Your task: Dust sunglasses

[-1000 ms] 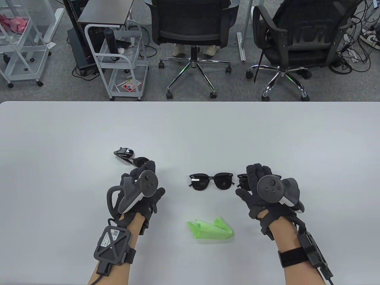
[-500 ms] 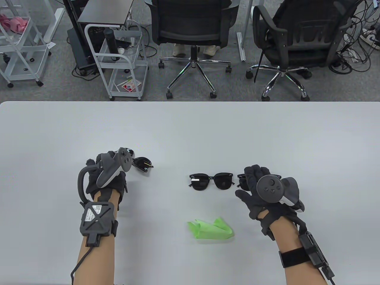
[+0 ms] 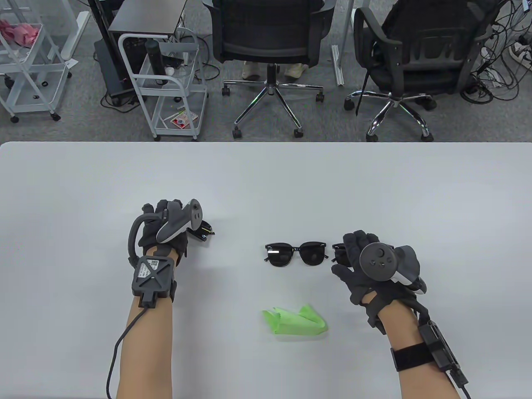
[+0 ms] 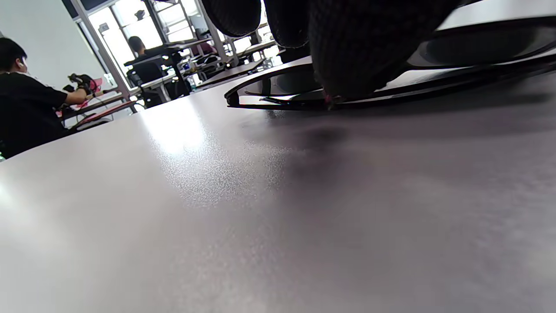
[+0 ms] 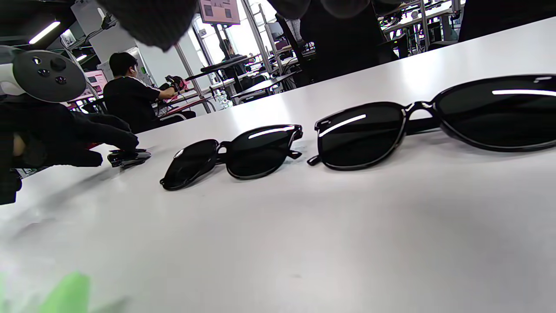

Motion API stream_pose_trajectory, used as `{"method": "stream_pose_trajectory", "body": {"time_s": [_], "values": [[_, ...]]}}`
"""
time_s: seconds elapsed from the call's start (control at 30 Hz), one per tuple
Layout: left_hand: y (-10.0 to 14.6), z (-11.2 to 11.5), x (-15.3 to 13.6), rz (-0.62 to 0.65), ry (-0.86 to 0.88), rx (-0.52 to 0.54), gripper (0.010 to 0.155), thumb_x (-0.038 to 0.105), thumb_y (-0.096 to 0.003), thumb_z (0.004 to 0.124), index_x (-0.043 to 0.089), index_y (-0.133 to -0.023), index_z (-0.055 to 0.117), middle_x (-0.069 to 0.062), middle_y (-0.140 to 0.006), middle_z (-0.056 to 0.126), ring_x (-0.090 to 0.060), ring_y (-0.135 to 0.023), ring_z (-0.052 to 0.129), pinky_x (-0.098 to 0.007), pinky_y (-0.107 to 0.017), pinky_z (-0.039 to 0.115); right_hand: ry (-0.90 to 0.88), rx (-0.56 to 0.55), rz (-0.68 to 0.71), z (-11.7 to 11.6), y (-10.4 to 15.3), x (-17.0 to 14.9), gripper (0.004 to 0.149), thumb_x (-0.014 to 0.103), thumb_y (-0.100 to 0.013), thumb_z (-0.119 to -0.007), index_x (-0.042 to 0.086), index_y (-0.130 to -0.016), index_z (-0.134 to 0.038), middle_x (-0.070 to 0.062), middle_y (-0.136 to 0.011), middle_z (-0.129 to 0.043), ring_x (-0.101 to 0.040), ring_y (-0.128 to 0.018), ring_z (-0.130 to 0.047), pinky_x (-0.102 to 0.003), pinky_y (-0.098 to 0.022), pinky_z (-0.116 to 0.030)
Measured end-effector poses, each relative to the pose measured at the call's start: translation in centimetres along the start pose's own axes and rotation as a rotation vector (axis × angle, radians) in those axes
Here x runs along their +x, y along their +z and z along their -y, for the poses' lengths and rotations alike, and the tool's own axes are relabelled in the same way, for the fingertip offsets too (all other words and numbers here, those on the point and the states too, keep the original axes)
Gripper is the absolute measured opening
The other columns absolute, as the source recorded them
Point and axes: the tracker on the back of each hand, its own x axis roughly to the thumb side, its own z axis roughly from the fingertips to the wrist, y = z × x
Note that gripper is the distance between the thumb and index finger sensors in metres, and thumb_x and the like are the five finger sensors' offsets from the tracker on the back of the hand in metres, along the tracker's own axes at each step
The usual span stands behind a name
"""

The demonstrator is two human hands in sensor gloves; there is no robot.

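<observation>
Left hand [image 3: 166, 232] fingers down on folded sunglasses [image 3: 202, 231], right hand [image 3: 365, 266] relaxed over another pair [image 3: 338, 254], middle sunglasses [image 3: 296, 254] between hands, green cloth [image 3: 294, 321] nearer.

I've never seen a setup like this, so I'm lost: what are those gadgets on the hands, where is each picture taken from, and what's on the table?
These are a person's own hands in black sensor gloves; the controller-like gadgets are trackers strapped to their backs. One camera looks down at the white table; two sit on the wrists, near the tabletop. The left hand rests on one pair of sunglasses, fingers touching the frame. The right hand hovers over another pair. A middle pair and a green cloth lie untouched.
</observation>
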Motion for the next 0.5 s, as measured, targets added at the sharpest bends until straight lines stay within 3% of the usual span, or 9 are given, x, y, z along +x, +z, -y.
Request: {"method": "stream_pose_trajectory", "body": {"time_s": [0.2, 0.33, 0.5], "values": [[-0.5, 0.5, 0.1, -0.012, 0.002, -0.023, 0.061, 0.046, -0.0347, 0.088, 0.054, -0.093, 0.071, 0.02, -0.114, 0.05, -0.019, -0.114, 0.051, -0.057, -0.082, 0.043, -0.013, 0.012, 0.005, 0.0, 0.1, 0.1, 0.08, 0.055, -0.05, -0.07, 0.005, -0.107, -0.044, -0.029, -0.112, -0.04, -0.058, -0.097, -0.04, -0.072, -0.061, -0.038], [0.0, 0.2, -0.2, -0.046, -0.05, 0.026, 0.046, 0.052, -0.0309, 0.09, 0.054, -0.077, 0.086, 0.021, -0.109, 0.06, -0.018, -0.112, 0.056, -0.056, -0.082, 0.045, -0.017, 0.0, 0.017, 0.2, 0.2, 0.3, 0.08, 0.055, -0.05, -0.069, 0.005, -0.107, -0.044, -0.029, -0.112, -0.04, -0.058, -0.097, -0.041, -0.072, -0.061, -0.038], [1.2, -0.1, -1.9, -0.051, 0.05, -0.054, 0.047, 0.054, -0.0304, 0.09, 0.05, -0.077, 0.086, 0.018, -0.11, 0.059, -0.02, -0.112, 0.055, -0.057, -0.081, 0.044, -0.01, 0.016, 0.031, 0.0, 0.1, 0.7, 0.08, 0.055, -0.05, -0.07, 0.005, -0.107, -0.045, -0.028, -0.112, -0.041, -0.058, -0.097, -0.041, -0.072, -0.061, -0.038]]}}
